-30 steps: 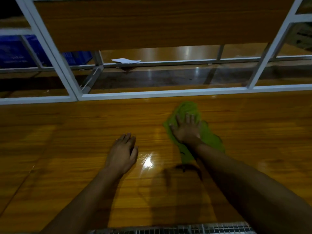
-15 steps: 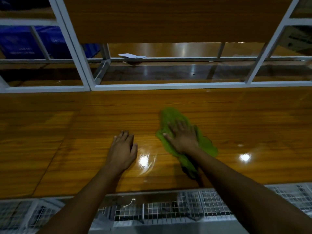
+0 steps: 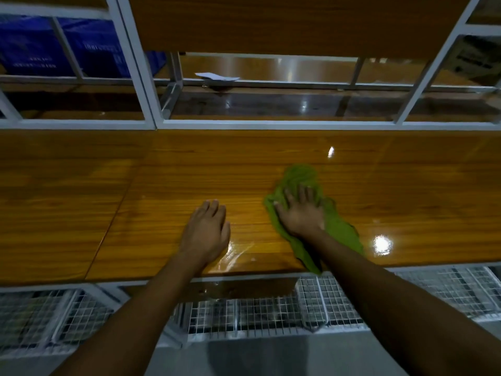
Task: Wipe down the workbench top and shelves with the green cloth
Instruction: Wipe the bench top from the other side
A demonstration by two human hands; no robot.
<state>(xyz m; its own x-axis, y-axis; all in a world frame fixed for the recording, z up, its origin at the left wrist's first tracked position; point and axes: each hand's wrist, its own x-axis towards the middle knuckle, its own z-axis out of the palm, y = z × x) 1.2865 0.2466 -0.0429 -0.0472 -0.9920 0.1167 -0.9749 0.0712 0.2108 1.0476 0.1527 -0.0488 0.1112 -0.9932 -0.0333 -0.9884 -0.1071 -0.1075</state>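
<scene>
The glossy wooden workbench top (image 3: 81,213) runs across the middle of the head view. A crumpled green cloth (image 3: 339,229) lies on it right of centre, one corner hanging over the front edge. My right hand (image 3: 301,213) presses flat on the cloth, fingers spread, covering its middle. Flat on the bare wood to its left rests my left hand (image 3: 206,232), holding nothing. Behind the top, a white metal frame (image 3: 151,104) carries a wooden shelf (image 3: 271,69) and a wooden panel above it.
A white paper (image 3: 217,76) lies on the shelf behind the frame. Blue boxes (image 3: 40,47) stand at the back left. Wire mesh baskets (image 3: 244,310) hang under the bench's front edge. Light glare (image 3: 382,244) shines on wet wood right of the cloth.
My right hand slid the cloth toward me and slightly right, now near the front edge. The view tilted down, showing the mesh baskets. My left hand stayed planted.
</scene>
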